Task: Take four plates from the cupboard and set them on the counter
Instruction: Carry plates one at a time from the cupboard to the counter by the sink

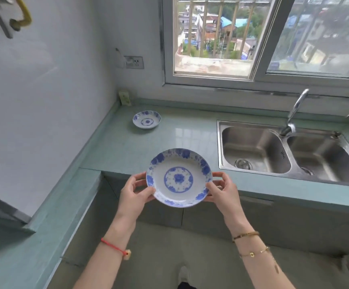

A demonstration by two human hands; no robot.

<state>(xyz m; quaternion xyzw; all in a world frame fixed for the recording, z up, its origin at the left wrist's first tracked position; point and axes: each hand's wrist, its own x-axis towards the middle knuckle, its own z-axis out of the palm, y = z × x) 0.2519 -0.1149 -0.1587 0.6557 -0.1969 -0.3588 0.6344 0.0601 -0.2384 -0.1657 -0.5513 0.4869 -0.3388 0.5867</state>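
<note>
The near plate (179, 178) is white with a ring of blue flowers round its rim and a blue round medallion of small dots and a flower at its centre; the far plate (146, 119), on the left of the pale green glossy counter (115, 149), bears the same blue-on-white pattern. The double sink (290, 151) on the right and its tap (294, 113) are bare silver steel, the wall (44, 90) on the left is plain white, and the window frame (211, 80) is white too. A red cord bracelet (113, 246) circles the left wrist, and thin gold bracelets (250, 245) circle the right one.
</note>
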